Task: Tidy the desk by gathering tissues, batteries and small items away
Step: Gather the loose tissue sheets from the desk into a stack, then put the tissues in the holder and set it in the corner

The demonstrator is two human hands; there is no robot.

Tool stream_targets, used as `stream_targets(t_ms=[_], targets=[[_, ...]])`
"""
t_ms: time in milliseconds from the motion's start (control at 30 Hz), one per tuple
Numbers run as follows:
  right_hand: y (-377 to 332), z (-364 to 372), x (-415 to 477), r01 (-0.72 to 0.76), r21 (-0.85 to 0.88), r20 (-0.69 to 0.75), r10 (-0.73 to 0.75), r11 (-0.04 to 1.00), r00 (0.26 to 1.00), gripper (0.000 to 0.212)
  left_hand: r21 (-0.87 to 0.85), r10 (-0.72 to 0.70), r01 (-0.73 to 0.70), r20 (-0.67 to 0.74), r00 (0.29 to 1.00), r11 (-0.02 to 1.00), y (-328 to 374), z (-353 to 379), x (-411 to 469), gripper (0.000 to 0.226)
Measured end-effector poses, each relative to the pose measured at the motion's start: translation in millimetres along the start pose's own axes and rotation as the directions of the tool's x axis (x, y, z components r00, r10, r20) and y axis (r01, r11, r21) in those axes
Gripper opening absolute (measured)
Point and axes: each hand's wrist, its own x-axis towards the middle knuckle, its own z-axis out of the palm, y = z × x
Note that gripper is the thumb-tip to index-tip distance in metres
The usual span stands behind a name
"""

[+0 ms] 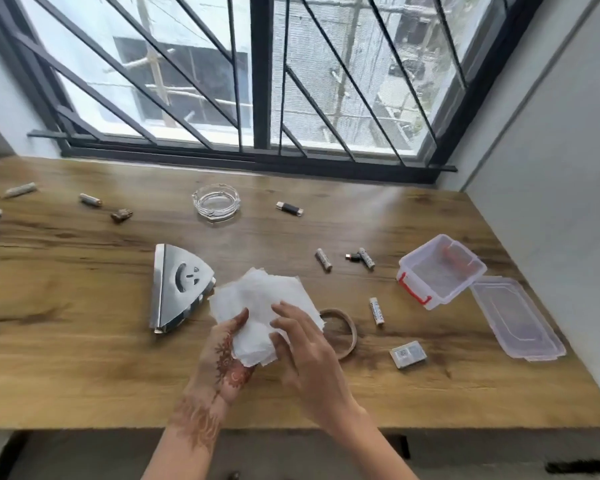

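A stack of white tissues [260,299] is held above the wooden desk [84,341] near its front middle. My left hand [227,355] grips the stack from below, thumb on top. My right hand [305,344] has its fingers curled on the stack's right side. A steel tissue holder [177,285] lies flat just left of the tissues. Batteries lie scattered: three to the right [323,259] [367,258] [376,311], others at the far left [90,199] [20,190]. A clear plastic box [442,270] with red clips stands open at the right.
The box's lid [518,318] lies beside it by the right wall. A glass ashtray [216,201], a black lighter [290,208], a small brown item [121,215], a wooden bangle [343,332] and a small pack [407,354] lie on the desk. A barred window runs behind.
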Motion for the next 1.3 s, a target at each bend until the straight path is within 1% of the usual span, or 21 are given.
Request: stream_targets(t_ms=[67, 100, 167, 200, 233, 267, 300, 367, 400, 467, 533, 633, 700, 800, 833, 900, 967, 1033, 1167, 1233, 1300], targets=[[-3.1, 6.3, 2.3, -0.12, 0.094, -0.031, 0.123, 0.988, 0.992, 0.021, 0.017, 0.065, -0.065, -0.011, 0.998, 0.998, 6.6, -6.4, -11.4, 0.031], [-5.0, 9.9, 5.2, -0.183, 0.134, -0.035, 0.19, 0.974, 0.981, 0.024, 0.017, 0.102, -0.102, -0.04, 0.994, 0.995, 12.2, -10.5, -17.6, 0.039], [-9.9, 20.1, 12.2, -0.303, 0.162, -0.023, 0.311, 0.939, 0.95, 0.028, 0.049, 0.151, -0.146, -0.121, 0.981, 0.988, 27.1, -27.9, -24.8, 0.079], [-11.2, 24.7, 15.8, -0.362, 0.156, -0.009, 0.368, 0.919, 0.93, 0.028, 0.087, 0.173, -0.16, -0.169, 0.97, 0.983, 34.3, -35.0, -27.2, 0.086], [-14.1, 30.4, 20.7, -0.42, 0.156, 0.013, 0.423, 0.894, 0.906, 0.026, 0.108, 0.214, -0.196, -0.201, 0.956, 0.975, 43.2, -41.8, -31.1, 0.085], [-15.8, 36.2, 25.2, -0.474, 0.167, 0.042, 0.474, 0.865, 0.879, 0.023, 0.101, 0.25, -0.234, -0.205, 0.946, 0.967, 51.1, -47.0, -34.0, 0.081], [-18.5, 43.0, 31.4, -0.52, 0.176, 0.071, 0.517, 0.836, 0.853, 0.02, 0.095, 0.27, -0.255, -0.195, 0.943, 0.962, 60.2, -47.4, -37.7, 0.071], [-22.1, 58.6, 42.5, -0.58, 0.162, 0.102, 0.571, 0.798, 0.814, 0.018, 0.082, 0.306, -0.295, -0.2, 0.931, 0.952, 79.0, -53.2, -39.8, 0.037], [-24.8, 69.2, 47.4, -0.607, 0.146, 0.111, 0.596, 0.781, 0.795, 0.016, 0.093, 0.333, -0.32, -0.207, 0.92, 0.943, 89.9, -57.9, -40.2, 0.03], [-31.3, 90.6, 54.9, -0.666, 0.109, 0.123, 0.655, 0.738, 0.745, 0.019, 0.143, 0.372, -0.348, -0.205, 0.905, 0.927, 111.5, -64.5, -45.4, 0.03], [-35.8, 111.5, 60.6, -0.722, 0.076, 0.116, 0.713, 0.688, 0.691, 0.026, 0.177, 0.384, -0.351, -0.214, 0.898, 0.919, 132.5, -70.5, -49.2, 0.031], [-42.3, 139.9, 71.3, -0.789, 0.081, 0.084, 0.785, 0.609, 0.614, 0.032, 0.202, 0.379, -0.337, -0.231, 0.896, 0.92, 162.2, -81.0, -50.9, 0.028], [-46.8, 151.5, 75.3, -0.808, 0.107, 0.047, 0.809, 0.58, 0.586, 0.031, 0.201, 0.365, -0.324, -0.222, 0.904, 0.925, 178.9, -86.7, -50.1, 0.027], [-52.4, 164.1, 79.5, -0.828, 0.121, -0.012, 0.835, 0.547, 0.55, 0.031, 0.197, 0.335, -0.295, -0.214, 0.918, 0.935, 202.3, -96.7, -47.4, 0.036], [-53.7, 167.4, 80.1, -0.839, 0.132, -0.026, 0.848, 0.528, 0.529, 0.03, 0.193, 0.323, -0.285, -0.207, 0.924, 0.939, 208.6, -98.6, -47.4, 0.036], [-55.2, 173.1, 79.1, -0.847, 0.184, -0.061, 0.866, 0.498, 0.496, 0.026, 0.212, 0.308, -0.266, -0.199, 0.93, 0.94, 217.9, -105.1, -45.6, 0.028], [-60.8, 178.5, 78.3, -0.829, 0.232, -0.129, 0.861, 0.509, 0.493, 0.022, 0.216, 0.3, -0.26, -0.179, 0.937, 0.941, 224.7, -109.3, -46.1, 0.024], [-69.8, 183.4, 78.0, -0.795, 0.262, -0.186, 0.837, 0.547, 0.514, 0.02, 0.222, 0.297, -0.257, -0.17, 0.94, 0.941, 231.1, -112.4, -46.9, 0.024], [-84.8, 196.5, 78.0, -0.737, 0.31, -0.22, 0.799, 0.601, 0.559, 0.017, 0.233, 0.306, -0.261, -0.185, 0.934, 0.937, 245.5, -119.0, -51.0, 0.022], [-90.7, 201.7, 78.0, -0.713, 0.287, -0.243, 0.769, 0.64, 0.592, 0.019, 0.239, 0.326, -0.276, -0.201, 0.924, 0.931, 252.0, -121.2, -54.1, 0.028], [-97.2, 208.0, 77.6, -0.674, 0.222, -0.278, 0.708, 0.705, 0.649, 0.024, 0.234, 0.349, -0.301, -0.199, 0.916, 0.924, 258.4, -123.1, -57.8, 0.036]])
